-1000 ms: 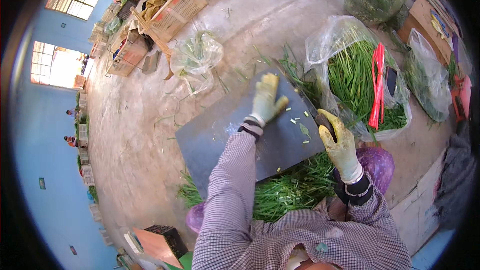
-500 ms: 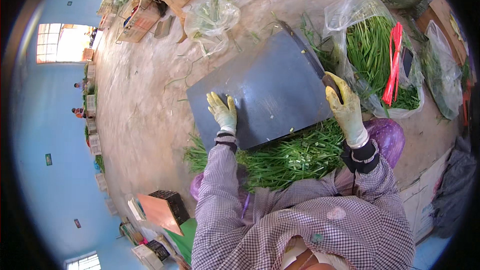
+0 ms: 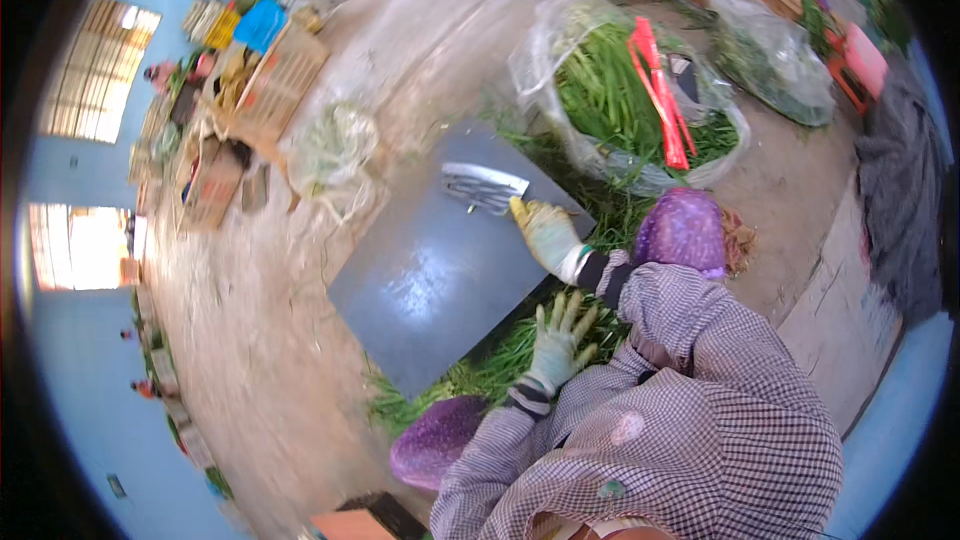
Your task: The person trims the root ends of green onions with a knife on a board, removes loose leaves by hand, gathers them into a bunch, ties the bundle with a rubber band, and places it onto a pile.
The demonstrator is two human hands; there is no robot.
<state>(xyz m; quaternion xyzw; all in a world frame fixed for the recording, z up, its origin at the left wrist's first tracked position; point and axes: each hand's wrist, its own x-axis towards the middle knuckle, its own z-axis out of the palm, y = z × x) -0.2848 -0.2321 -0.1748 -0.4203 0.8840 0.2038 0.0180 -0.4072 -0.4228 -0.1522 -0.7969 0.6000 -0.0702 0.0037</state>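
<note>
Right hand: my gloved right hand point(image 3: 548, 235) lies on the far right edge of the grey board point(image 3: 430, 280), fingers curled at the handle end of the cleaver point(image 3: 483, 186); I cannot tell whether they are clamped on it.
Cleaver: its wide blade lies flat on the board's far corner, just beyond my right hand.
Left hand: my gloved left hand point(image 3: 557, 343) is spread wide, fingers apart, pressing on the cut greens point(image 3: 480, 372) at the board's near edge.
Greens: they lie in a strip along the board's near side, under my left palm.
Bag: a clear bag of long green stalks point(image 3: 625, 105) sits beyond the board's far right corner.
</note>
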